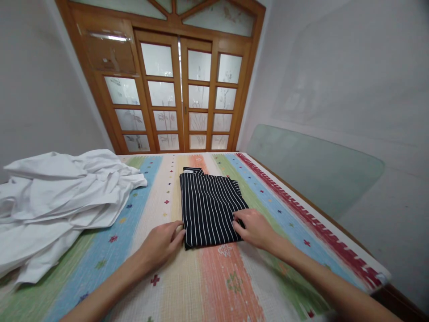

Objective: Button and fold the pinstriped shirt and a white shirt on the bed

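Observation:
A black shirt with white stripes (209, 208) lies folded into a compact, roughly rectangular shape on the bed-like surface in the middle of the head view. Its collar, with a pale label inside, points away from me. At the shirt's near left edge, my left hand (165, 240) has its fingers curled, thumb and forefinger closed on the cloth. Opposite it, my right hand (253, 227) pinches the near right edge between thumb and fingers. The fingertips of both hands are partly hidden against the dark fabric.
Crumpled white cloth (63, 192) is heaped on the left. Underneath everything spreads a multicoloured striped cover (174, 286). A pale green headboard-like panel (311, 165) stands against the right wall. Wooden doors with glass panes (181, 94) close off the far end.

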A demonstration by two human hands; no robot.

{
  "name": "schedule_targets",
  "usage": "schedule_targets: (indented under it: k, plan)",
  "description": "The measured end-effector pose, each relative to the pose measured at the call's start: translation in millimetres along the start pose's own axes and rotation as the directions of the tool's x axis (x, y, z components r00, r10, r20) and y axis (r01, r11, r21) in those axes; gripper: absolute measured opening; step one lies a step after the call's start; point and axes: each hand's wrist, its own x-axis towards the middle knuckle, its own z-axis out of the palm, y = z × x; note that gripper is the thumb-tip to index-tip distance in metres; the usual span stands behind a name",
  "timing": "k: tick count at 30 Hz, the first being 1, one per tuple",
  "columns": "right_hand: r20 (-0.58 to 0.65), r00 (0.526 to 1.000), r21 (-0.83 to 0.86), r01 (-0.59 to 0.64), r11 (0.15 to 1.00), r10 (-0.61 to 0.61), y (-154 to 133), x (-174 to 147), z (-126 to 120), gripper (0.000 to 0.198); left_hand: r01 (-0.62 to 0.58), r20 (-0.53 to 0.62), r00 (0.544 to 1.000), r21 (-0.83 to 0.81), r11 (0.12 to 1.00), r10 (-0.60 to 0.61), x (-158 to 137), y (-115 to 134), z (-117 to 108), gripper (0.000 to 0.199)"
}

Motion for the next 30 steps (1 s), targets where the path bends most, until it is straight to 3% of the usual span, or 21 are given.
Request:
schedule_targets:
  k: [4,9,14,19,30]
  plan:
    - [-0.008,0.996,0.104,0.088,0.991,-0.088,-31.8,30.0,17.3,0.04,0.07,-0.131,0.99,0.073,0.995,-0.06,0.7,-12.1,4.0,0.033]
    - [0.178,0.979,0.23,-0.135,0.964,0.094,-75.0,89.3,47.6,0.079,0.049,-0.187,0.982,0.111,0.993,-0.027,-3.0,-14.3,8.1,0.029]
    - [0.138,0.983,0.187,-0.15,0.971,0.125,-98.4,119.4,71.0,0.091,0.044,-0.183,0.983,0.132,0.99,-0.019,-3.3,-13.8,8.1,0.029]
    - [0.115,0.986,0.16,-0.14,0.977,0.122,-79.1,122.8,75.0,0.085,0.032,-0.174,0.985,0.143,0.989,-0.007,-3.7,-14.2,8.0,0.028]
    - [0.107,0.961,0.07,-0.262,0.962,0.254,12.1,134.8,69.5,0.083,0.032,-0.154,0.988,0.124,0.992,-0.012,-3.1,-15.7,8.6,0.029]
